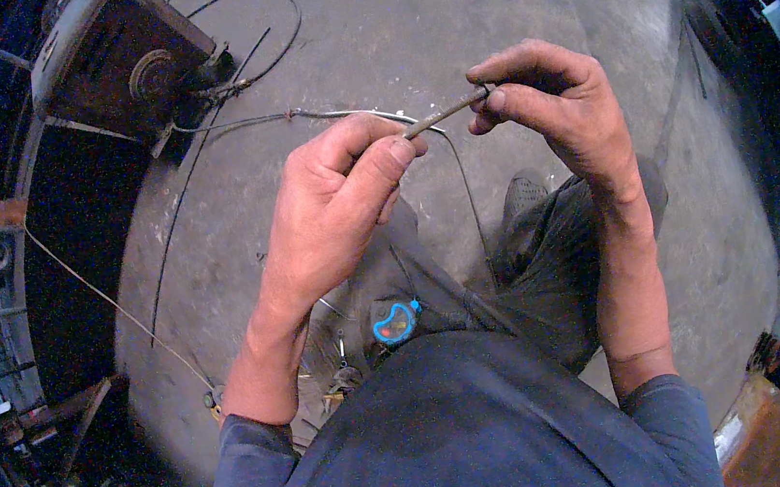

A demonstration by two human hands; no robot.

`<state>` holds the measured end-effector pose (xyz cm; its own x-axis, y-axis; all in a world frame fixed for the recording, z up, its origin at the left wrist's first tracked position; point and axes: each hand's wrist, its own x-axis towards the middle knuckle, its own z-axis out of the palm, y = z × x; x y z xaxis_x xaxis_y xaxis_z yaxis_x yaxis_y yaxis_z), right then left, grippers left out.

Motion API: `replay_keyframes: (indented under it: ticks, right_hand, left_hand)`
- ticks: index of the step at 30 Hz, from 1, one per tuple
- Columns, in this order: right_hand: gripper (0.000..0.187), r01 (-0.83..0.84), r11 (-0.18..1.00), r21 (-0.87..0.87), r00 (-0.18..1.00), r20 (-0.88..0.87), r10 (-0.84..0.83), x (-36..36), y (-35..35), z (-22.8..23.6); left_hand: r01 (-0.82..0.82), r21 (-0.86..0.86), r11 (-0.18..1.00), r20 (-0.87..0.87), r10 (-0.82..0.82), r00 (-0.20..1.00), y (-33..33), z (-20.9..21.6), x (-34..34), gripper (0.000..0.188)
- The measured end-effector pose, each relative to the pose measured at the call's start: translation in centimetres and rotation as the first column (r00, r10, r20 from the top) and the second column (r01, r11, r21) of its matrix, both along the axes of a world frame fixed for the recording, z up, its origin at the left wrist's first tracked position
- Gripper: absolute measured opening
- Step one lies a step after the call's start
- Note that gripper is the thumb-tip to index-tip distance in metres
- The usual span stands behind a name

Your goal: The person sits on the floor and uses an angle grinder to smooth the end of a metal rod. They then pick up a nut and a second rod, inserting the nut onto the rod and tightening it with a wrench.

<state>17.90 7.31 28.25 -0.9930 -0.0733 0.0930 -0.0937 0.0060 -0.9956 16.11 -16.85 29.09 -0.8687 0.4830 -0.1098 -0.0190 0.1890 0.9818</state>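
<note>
We hold a short brown rod (442,115) between our two hands, above the concrete floor (440,13). Its long axis runs from lower left to upper right, rising a little toward the right end. Our left hand (336,201) is clenched on the lower end, with the thumb pressed along it. Our right hand (552,92) pinches the upper end between thumb and fingertips.

We judge that the step in hand is bending or straightening the rod; the next move calls for a firm grip at both ends and steady pressure from the thumbs.

A thin grey wire (335,114) passes behind the rod and goes left to a rusty machine (120,67). We cannot tell if it touches the rod. Below the hands, a small blue tool (394,322) lies near our knees.
</note>
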Motion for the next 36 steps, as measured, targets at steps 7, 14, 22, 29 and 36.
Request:
replay_keyframes:
  ticks: [7,14,22,29,36]
  right_hand:
    - [0.019,0.003,0.998,0.064,1.000,0.002,-0.003,0.1,0.1,-0.1]
    - [0.018,0.008,0.991,0.137,1.000,0.028,-0.012,0.1,0.1,0.5]
    - [0.023,-0.128,0.991,0.036,0.990,0.068,0.125,-0.1,0.5,-0.1]
    - [0.023,-0.124,0.991,0.047,0.992,0.044,0.122,0.1,-0.2,-0.2]
    - [0.022,-0.085,0.930,0.358,0.991,-0.067,0.116,0.0,0.3,-0.6]
  left_hand:
    - [-0.012,-0.075,0.997,-0.081,0.006,0.997,-0.1,0.0,0.2,0.027]
    - [-0.059,-0.159,0.985,-0.223,0.022,0.975,0.1,0.0,0.7,0.022]
    - [-0.020,-0.057,0.998,-0.039,0.017,0.999,-0.5,-0.6,0.4,0.024]
    - [-0.049,0.106,0.993,0.228,0.024,0.973,-0.9,-1.5,0.4,0.030]
    - [-0.011,0.023,1.000,0.153,0.008,0.988,-1.1,-1.2,0.2,0.025]
